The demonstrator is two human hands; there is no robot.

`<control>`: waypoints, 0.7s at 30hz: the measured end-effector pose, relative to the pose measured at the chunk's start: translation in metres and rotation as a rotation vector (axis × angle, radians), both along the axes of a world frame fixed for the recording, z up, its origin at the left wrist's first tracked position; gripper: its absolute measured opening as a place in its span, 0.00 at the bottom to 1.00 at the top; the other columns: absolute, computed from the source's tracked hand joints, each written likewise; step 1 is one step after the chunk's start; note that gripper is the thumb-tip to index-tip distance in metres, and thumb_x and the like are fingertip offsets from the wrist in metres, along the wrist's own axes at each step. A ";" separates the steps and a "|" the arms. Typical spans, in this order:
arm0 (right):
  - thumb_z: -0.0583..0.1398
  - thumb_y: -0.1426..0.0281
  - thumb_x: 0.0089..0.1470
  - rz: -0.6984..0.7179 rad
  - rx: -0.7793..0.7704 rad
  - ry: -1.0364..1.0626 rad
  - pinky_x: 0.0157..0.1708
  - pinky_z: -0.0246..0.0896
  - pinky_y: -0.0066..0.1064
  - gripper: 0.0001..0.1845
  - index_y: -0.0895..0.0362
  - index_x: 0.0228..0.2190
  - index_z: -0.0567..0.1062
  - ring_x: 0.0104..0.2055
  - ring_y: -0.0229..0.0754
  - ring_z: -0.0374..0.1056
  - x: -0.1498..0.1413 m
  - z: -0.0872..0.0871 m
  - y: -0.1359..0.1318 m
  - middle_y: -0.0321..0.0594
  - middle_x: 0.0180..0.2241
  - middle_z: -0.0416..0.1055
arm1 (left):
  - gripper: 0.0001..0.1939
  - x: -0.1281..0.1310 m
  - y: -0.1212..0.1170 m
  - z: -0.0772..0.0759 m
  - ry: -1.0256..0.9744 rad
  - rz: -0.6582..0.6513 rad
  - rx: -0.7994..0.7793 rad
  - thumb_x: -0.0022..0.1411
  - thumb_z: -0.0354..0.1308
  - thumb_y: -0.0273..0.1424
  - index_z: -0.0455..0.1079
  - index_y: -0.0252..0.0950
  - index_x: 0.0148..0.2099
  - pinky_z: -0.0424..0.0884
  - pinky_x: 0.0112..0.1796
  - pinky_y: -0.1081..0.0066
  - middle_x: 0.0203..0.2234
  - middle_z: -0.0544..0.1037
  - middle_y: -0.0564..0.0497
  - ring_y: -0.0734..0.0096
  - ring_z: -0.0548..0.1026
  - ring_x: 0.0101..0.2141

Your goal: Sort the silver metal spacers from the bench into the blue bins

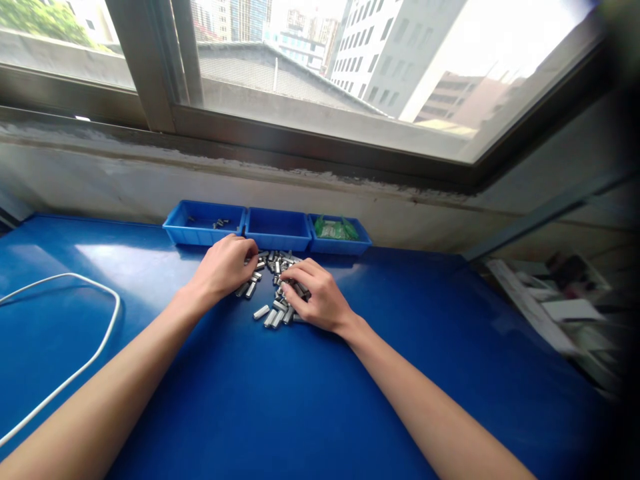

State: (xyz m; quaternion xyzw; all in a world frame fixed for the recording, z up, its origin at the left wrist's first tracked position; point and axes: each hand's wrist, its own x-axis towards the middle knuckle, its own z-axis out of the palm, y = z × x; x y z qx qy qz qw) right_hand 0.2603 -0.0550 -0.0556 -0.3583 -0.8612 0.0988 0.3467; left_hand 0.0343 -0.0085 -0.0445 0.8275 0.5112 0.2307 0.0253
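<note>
The pieces [279,305], short, silvery and metallic, lay in a loose heap on the blue surface [240,407], just in front of a row of three blue bins. Both hands worked at the heap. The left hand [227,263] was at its left edge, close before the left bin [203,236], fingers curled down and thumb drawn toward them; whether it gripped a piece could not be told. The right hand [320,293] covered part of the heap's right side, fingers bent and thumb apart from the palm, its tips among the pieces; whether it pinched one could not be told either. Several pieces lay side by side at the near end, and one lay a little to their left.

A few small parts [221,223] sat in the left bin. The middle bin [278,243] stood between the others, and the right bin [344,247] held a green bag [338,230]. A white cable [113,319] curved across the surface at left. Behind the bins rose a wall [210,183] below a window [320,137].
</note>
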 end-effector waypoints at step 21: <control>0.60 0.72 0.61 0.008 -0.003 0.010 0.43 0.67 0.42 0.04 0.54 0.37 0.77 0.41 0.46 0.69 0.001 -0.001 0.001 0.43 0.38 0.77 | 0.19 -0.019 0.012 0.019 -1.140 0.255 -0.148 0.53 0.70 0.44 0.80 0.32 0.36 0.78 0.34 0.68 0.27 0.82 0.46 0.64 0.81 0.29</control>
